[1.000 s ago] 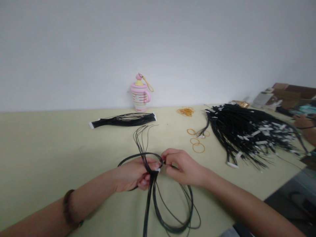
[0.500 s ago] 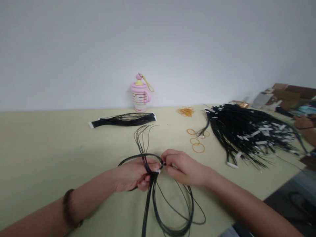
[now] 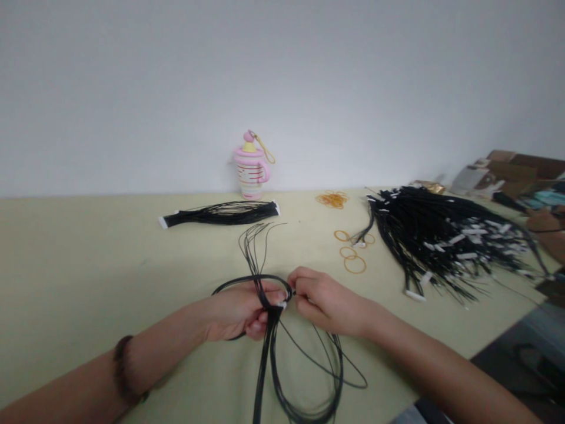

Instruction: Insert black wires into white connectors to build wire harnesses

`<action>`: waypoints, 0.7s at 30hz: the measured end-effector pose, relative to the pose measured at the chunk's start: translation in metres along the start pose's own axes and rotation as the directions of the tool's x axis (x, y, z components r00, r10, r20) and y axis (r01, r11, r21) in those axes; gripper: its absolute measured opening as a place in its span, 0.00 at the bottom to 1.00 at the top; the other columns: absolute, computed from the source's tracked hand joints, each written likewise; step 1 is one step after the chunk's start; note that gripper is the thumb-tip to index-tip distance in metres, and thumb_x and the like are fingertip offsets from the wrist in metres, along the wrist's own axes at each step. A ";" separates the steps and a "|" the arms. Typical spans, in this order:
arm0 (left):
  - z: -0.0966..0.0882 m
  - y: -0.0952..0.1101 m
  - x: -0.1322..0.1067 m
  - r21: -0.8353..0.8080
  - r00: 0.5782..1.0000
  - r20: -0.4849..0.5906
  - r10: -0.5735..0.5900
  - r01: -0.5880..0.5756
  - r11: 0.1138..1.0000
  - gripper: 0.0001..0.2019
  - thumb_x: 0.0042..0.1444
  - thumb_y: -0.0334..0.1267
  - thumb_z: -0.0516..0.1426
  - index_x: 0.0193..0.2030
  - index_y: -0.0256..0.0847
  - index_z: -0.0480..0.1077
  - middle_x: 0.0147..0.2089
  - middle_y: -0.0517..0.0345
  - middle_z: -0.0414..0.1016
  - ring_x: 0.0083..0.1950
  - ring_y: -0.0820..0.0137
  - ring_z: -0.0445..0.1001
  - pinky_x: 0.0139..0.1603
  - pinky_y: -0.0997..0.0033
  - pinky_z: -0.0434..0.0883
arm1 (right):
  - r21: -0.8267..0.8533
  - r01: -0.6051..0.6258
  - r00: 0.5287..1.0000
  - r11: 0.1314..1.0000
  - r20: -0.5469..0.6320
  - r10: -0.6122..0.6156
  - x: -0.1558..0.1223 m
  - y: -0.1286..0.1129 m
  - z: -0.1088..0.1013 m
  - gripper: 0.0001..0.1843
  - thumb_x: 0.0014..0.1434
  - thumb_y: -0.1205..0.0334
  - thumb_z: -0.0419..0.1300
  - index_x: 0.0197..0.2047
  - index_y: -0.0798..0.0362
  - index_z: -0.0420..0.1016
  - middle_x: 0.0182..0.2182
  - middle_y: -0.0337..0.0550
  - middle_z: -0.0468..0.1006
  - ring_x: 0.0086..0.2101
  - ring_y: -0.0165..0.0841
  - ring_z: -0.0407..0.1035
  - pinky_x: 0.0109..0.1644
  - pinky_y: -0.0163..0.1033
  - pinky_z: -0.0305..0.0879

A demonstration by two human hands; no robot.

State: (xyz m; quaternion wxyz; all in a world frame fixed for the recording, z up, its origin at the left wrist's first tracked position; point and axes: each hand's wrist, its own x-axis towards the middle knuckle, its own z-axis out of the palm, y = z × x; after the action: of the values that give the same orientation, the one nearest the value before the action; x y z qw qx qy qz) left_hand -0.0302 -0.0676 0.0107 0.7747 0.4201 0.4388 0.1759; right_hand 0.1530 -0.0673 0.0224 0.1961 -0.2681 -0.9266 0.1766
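My left hand (image 3: 247, 307) is closed around a black wire harness (image 3: 263, 359), near a white connector (image 3: 281, 305). Thin loose wire ends fan upward beyond the thumb, and one loop passes behind the hand. To its right, my right hand (image 3: 326, 300) pinches the harness close to the connector; the fingertips hide exactly which strand is between them. Below both hands a large loop of wires hangs toward the table's near side, with a few single wires bowing out to the right.
Another black harness (image 3: 220, 213) lies behind my hands, before a pink-lidded mug (image 3: 251, 171). Rubber bands (image 3: 333, 199) lie right of it, with several more nearer. A heap of black harnesses (image 3: 441, 235) spreads at the right, beside cardboard boxes (image 3: 516, 171) and another person's hand (image 3: 547, 227).
Both hands keep nearly the same place and grip. The hanging wire loop has shifted slightly left. At the far right, the other person's hand has moved a little.
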 end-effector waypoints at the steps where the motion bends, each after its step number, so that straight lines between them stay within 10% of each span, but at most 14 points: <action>1: 0.000 0.000 0.000 -0.005 1.000 0.004 -0.003 0.003 1.000 0.13 0.46 0.44 0.57 0.25 0.39 0.59 0.15 0.70 0.51 0.15 0.83 0.47 0.15 0.82 0.45 | -0.001 0.001 1.000 1.000 -0.009 -0.001 0.000 0.000 0.001 0.07 0.57 0.71 0.48 0.30 0.58 0.65 0.33 0.45 0.68 0.35 0.29 0.64 0.41 0.33 0.63; 12: -0.008 -0.006 0.010 -0.252 0.987 -0.145 0.072 -0.107 0.962 0.10 0.44 0.41 0.58 0.25 0.37 0.63 0.15 0.68 0.54 0.15 0.84 0.51 0.16 0.84 0.49 | 0.042 -0.010 0.972 0.999 -0.235 0.020 -0.006 0.017 -0.015 0.16 0.43 0.65 0.64 0.38 0.54 0.66 0.48 0.49 0.64 0.48 0.34 0.60 0.49 0.39 0.60; 21: -0.007 -0.008 0.013 -0.277 0.985 -0.076 0.156 -0.172 0.946 0.06 0.45 0.34 0.56 0.25 0.37 0.62 0.16 0.67 0.55 0.15 0.84 0.52 0.15 0.84 0.48 | -0.073 0.292 0.925 0.954 -0.232 -0.301 -0.003 -0.013 -0.011 0.18 0.55 0.75 0.48 0.48 0.58 0.66 0.45 0.49 0.70 0.46 0.30 0.63 0.50 0.38 0.61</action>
State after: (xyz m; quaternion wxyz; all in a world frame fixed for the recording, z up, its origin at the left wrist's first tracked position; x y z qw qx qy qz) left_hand -0.0296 -0.0601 -0.0049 0.7973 0.3355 0.3933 0.3115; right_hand 0.1551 -0.0766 0.0366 0.3266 -0.1478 -0.9288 0.0939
